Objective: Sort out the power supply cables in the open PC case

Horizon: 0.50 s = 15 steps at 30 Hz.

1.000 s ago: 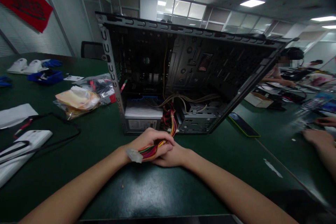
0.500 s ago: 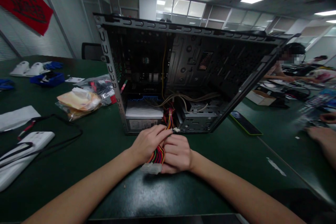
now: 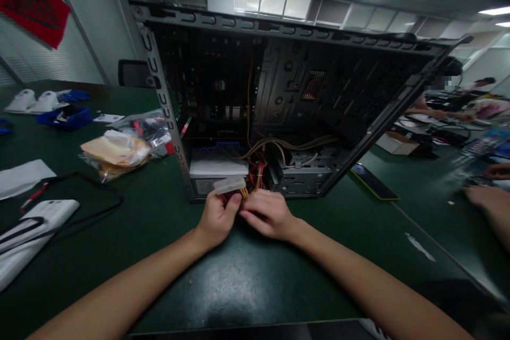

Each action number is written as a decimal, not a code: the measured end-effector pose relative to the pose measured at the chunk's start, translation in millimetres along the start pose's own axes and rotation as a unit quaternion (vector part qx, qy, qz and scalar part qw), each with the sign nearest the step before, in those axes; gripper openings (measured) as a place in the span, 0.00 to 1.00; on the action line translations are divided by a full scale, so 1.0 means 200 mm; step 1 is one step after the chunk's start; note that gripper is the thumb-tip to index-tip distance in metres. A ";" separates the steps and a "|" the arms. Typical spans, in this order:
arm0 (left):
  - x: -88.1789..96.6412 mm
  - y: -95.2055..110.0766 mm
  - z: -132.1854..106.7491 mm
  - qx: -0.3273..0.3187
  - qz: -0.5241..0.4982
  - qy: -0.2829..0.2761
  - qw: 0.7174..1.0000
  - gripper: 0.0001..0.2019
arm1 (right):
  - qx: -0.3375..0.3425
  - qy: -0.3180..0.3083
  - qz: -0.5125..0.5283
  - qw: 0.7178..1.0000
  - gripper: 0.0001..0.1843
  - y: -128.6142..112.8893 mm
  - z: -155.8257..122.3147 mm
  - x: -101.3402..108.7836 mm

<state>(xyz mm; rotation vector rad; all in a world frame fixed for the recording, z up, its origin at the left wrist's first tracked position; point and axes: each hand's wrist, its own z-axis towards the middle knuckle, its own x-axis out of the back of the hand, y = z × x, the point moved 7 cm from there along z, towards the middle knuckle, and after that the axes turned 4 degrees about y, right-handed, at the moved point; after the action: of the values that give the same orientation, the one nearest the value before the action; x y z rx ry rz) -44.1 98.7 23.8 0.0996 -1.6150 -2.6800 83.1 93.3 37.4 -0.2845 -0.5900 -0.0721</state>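
Note:
An open black computer case [image 3: 295,21] stands on the green table [image 3: 231,287], its inside facing me. From the power supply [image 3: 203,185] at its lower left comes a bundle of coloured wires [image 3: 260,170]. My left hand [image 3: 217,220] is closed on the wires just below a wide white power connector [image 3: 230,185], which points up in front of the power supply. Close beside it, my right hand [image 3: 269,212] is closed round the same wire bundle, its fingers bent; the wires inside that grip are mostly hidden.
Left of the case lie plastic bags [image 3: 119,151], a blue tray [image 3: 64,117] and a white power strip [image 3: 35,239] with a black cable. A phone [image 3: 374,181] with a green edge lies to the right. Another person's hand [image 3: 484,199] rests at the far right.
My left hand has turned over, bringing the white connector from below the hands to above them. My right hand has shifted its grip on the wires. The view has moved slightly.

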 end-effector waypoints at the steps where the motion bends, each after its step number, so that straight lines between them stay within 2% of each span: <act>1: 0.01 -0.01 0.01 0.014 0.009 0.019 1.000 0.11 | 0.011 -0.021 -0.015 1.000 0.07 -0.01 -0.01 -0.03; 3: 0.02 -0.02 0.01 0.036 0.028 0.043 0.998 0.10 | 0.037 -0.052 -0.057 0.996 0.08 -0.02 -0.03 -0.08; 5: 0.01 0.00 0.01 0.038 0.040 0.041 0.998 0.10 | 0.076 -0.063 -0.104 0.990 0.09 -0.04 -0.04 -0.11; 9: -0.04 0.02 -0.02 0.031 0.050 0.021 0.998 0.08 | 0.127 -0.026 -0.132 0.983 0.14 -0.08 -0.05 -0.10; 12: -0.06 0.00 -0.03 0.049 0.039 -0.003 0.998 0.10 | 0.089 0.006 -0.064 0.994 0.18 -0.05 -0.04 -0.06; 15: -0.09 -0.01 -0.02 0.030 0.058 -0.056 0.996 0.10 | 0.026 0.047 0.029 0.998 0.23 -0.01 -0.04 -0.02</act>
<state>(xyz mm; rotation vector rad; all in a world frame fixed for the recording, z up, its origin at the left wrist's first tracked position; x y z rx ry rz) -26.1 96.3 20.4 -0.1423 -1.6749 -2.5934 83.7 89.4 29.8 -0.2452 -0.4894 -0.0139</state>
